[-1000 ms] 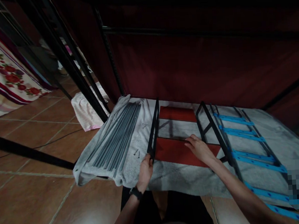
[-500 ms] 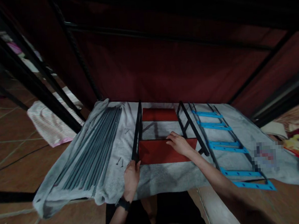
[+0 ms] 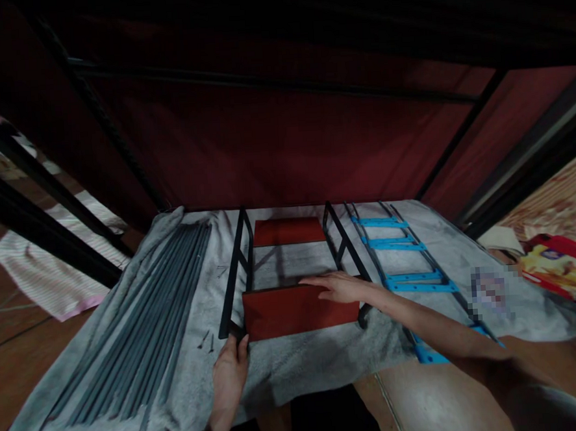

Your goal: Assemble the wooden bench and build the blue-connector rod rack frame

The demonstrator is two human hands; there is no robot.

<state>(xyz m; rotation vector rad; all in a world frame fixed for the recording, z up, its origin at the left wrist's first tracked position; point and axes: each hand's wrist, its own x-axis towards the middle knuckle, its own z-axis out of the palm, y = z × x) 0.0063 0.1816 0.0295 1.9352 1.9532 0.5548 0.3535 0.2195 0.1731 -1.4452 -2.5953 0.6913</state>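
In the head view, my left hand (image 3: 230,368) closes its thumb and fingers on the near end of the left black metal side frame (image 3: 233,274). My right hand (image 3: 334,287) lies over the top edge of the near red board (image 3: 294,316), fingers along the edge and thumb on its front face. This board spans between the left frame and the right black side frame (image 3: 347,241). Farther back, a second red board (image 3: 289,231) bridges the same two frames. Several small screws (image 3: 206,341) lie on the grey cloth, left of the frame.
Grey metal tubes (image 3: 143,328) lie in a bundle on the left of the grey cloth (image 3: 287,368). Blue brackets with dark rods (image 3: 421,283) lie on the right. A dark red fabric panel (image 3: 274,145) stands behind, and black posts (image 3: 49,223) rise at the side.
My view has shifted, and the assembly now appears lower and farther left. The near red board looks slightly tilted. My right hand's fingers are straighter along its edge; my left hand stays on the frame end.
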